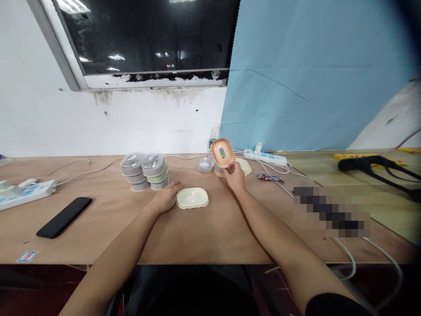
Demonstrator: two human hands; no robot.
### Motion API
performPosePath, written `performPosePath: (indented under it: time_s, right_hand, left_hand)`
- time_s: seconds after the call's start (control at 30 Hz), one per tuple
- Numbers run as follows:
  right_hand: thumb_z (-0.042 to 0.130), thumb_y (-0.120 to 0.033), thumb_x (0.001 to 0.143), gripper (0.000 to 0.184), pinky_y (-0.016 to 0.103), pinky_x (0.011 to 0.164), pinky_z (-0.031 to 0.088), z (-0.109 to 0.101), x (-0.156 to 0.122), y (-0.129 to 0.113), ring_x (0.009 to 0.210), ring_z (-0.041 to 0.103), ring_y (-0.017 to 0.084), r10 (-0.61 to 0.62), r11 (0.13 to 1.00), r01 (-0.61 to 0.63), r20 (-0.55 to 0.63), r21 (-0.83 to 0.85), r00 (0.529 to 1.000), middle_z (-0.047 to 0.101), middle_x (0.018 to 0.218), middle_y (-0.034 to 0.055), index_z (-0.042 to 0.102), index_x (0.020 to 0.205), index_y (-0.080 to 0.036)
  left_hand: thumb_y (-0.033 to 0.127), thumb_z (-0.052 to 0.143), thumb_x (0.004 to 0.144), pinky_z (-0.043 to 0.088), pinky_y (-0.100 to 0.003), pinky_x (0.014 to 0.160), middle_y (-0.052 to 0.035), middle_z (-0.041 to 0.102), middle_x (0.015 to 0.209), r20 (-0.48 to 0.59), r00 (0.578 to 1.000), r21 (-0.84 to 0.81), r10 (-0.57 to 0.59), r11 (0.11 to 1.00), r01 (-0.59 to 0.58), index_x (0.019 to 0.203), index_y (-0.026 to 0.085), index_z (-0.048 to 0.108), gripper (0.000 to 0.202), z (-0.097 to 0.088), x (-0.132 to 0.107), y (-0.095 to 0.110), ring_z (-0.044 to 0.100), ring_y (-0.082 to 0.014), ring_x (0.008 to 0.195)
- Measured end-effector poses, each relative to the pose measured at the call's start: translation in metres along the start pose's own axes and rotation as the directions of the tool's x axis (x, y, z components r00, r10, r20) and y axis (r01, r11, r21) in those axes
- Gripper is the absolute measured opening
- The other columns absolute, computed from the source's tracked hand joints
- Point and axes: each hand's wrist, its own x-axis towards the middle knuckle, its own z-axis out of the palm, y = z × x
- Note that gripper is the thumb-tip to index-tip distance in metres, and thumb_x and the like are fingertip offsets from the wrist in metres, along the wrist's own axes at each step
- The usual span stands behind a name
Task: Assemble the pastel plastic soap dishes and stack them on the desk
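Note:
My right hand pinches the lower edge of a peach soap dish, a shallow tray with an oval slot, and holds it tilted up above the table. Flat on the tabletop, my left hand has its fingers stretched out beside a cream soap dish. Whether the fingertips touch that dish I cannot tell. Behind my right hand, another cream piece is partly hidden. A clear plastic lid or bowl lies just left of the raised peach dish.
Stacked grey and green round containers with clear lids stand left of centre. Further left are a black phone and a white power strip. Another power strip, cables and a snack wrapper lie to the right.

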Motion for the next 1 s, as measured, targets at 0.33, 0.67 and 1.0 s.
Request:
performPosePath:
  time_s: [0.33, 0.67, 1.0]
  right_hand:
    - [0.058, -0.054, 0.081, 0.037, 0.029, 0.062, 0.045, 0.004, -0.028, -0.036, 0.064, 0.058, 0.017, -0.604, 0.795, 0.606, 0.136, 0.035, 0.785, 0.063, 0.078, 0.0053, 0.056, 0.093, -0.019]
    - [0.050, -0.069, 0.078, 0.051, 0.033, 0.065, 0.047, 0.004, -0.039, -0.057, 0.071, 0.060, 0.021, -0.705, 0.709, 0.658, 0.281, 0.254, 0.651, 0.063, 0.074, 0.0070, 0.060, 0.088, -0.020]
    - [0.051, -0.075, 0.072, 0.065, 0.033, 0.068, 0.047, -0.001, -0.042, -0.057, 0.070, 0.060, 0.021, -0.569, 0.823, 0.510, 0.373, 0.252, 0.733, 0.066, 0.080, 0.0086, 0.061, 0.102, -0.019]
  left_hand:
    - [0.022, 0.053, 0.086, 0.052, -0.039, 0.084, -0.0128, 0.052, 0.127, -0.185, 0.980, -0.066, -0.078, 0.996, 0.067, 0.145, 0.022, 0.026, 0.065, 0.000, 0.002, 0.000, 0.060, -0.0198, 0.090]
    - [0.035, 0.059, 0.085, 0.052, -0.033, 0.075, -0.0126, 0.051, 0.132, -0.406, 0.901, -0.181, -0.156, 0.980, 0.088, 0.141, 0.023, 0.031, 0.064, -0.014, 0.002, 0.009, 0.061, -0.0178, 0.087]
    - [0.025, 0.055, 0.084, 0.048, -0.033, 0.091, -0.0098, 0.051, 0.134, -0.369, 0.926, -0.067, -0.075, 0.996, 0.054, 0.127, 0.020, 0.049, 0.044, -0.017, 0.000, 0.016, 0.049, -0.0235, 0.123]
